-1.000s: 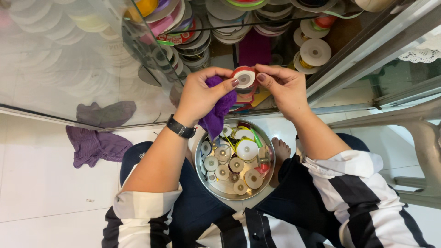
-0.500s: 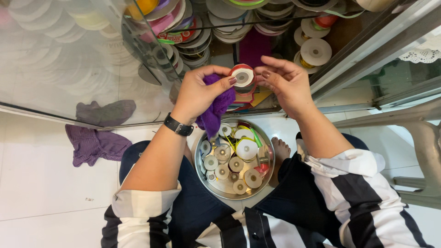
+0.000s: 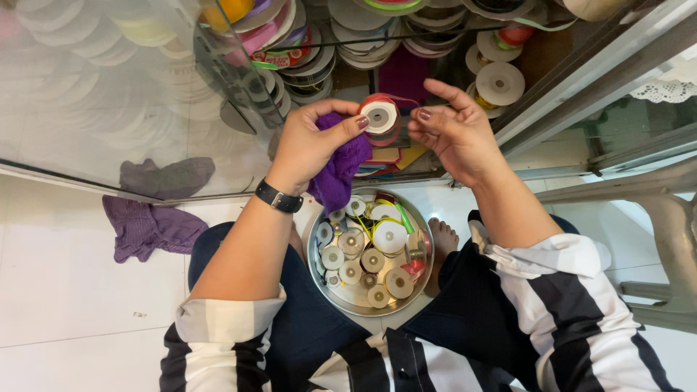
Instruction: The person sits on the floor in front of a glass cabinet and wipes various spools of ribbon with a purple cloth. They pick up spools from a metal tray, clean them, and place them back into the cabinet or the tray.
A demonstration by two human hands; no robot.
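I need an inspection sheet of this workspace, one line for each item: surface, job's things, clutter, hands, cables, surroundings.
Surface: white tiled floor; person sits on it.
Job's things: red ribbon spool and purple cloth, both held up above the metal bowl, which sits between the knees and is full of small spools.
Clutter: second purple cloth on the floor at the left.
Hands: left hand grips the spool and cloth; right hand beside the spool, fingers loosely open, touching unclear.
Cables: nothing seen.
Surroundings: glass cabinet holding ribbon rolls; grey plastic chair leg at the right.
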